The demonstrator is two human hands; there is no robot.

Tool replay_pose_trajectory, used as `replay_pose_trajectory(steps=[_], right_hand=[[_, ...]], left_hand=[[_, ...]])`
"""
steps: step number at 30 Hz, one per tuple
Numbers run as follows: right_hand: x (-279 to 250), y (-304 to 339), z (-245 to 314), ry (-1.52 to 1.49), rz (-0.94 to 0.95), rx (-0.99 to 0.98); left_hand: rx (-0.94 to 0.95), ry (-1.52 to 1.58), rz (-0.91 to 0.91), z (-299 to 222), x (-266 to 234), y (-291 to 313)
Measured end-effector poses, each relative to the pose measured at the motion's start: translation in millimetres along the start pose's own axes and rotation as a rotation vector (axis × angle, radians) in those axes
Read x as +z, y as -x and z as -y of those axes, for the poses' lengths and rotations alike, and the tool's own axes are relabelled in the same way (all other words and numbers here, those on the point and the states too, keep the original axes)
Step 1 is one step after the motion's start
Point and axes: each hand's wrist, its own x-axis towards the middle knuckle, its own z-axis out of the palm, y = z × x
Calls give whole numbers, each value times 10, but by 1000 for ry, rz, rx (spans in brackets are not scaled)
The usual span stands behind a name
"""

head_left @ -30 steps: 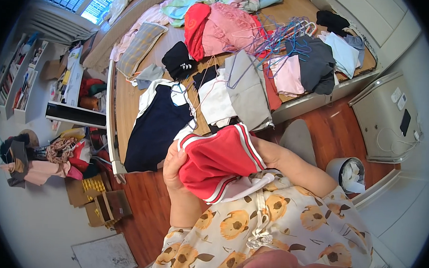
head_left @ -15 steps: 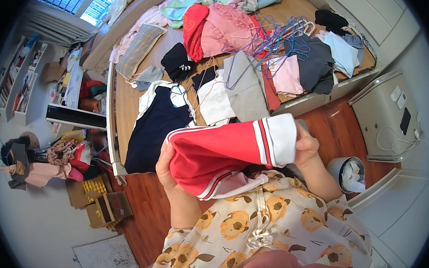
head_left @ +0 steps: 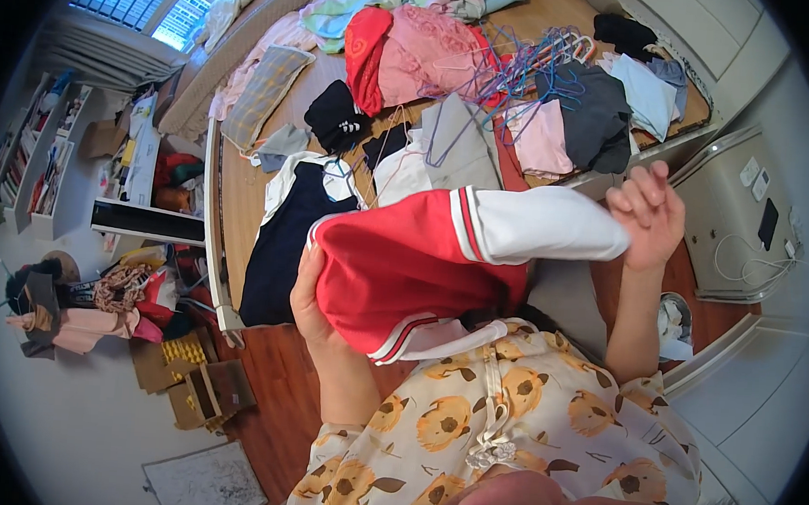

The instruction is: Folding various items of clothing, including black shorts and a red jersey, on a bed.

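Observation:
A red garment with white sleeve and dark-and-white striped bands stretches across in front of me, above my lap. My left hand grips its left edge, the thumb on the near face and the other fingers mostly hidden by cloth. To the right, the white sleeve extends outward, slightly blurred at its tip. Just beyond that tip is my right hand, raised with loosely bent fingers apart and nothing visible between them; the sleeve end lies against or just beside its palm.
On the bed board lie a navy garment, grey trousers, a pink piece, a dark grey piece and a tangle of hangers. A bin stands at right, cardboard boxes at left.
The white sleeve now reaches farther right and shows more of its length. My right hand has moved up and right and let go of its end. My left hand keeps its hold.

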Motion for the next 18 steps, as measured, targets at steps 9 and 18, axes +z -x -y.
replay_pose_trajectory(steps=[9, 18], right_hand=[[176, 233, -753, 952, 382, 568], [31, 400, -1158, 1486, 668, 395]], left_hand=[[9, -158, 155, 51, 0, -242], [112, -243, 144, -139, -108, -219]])
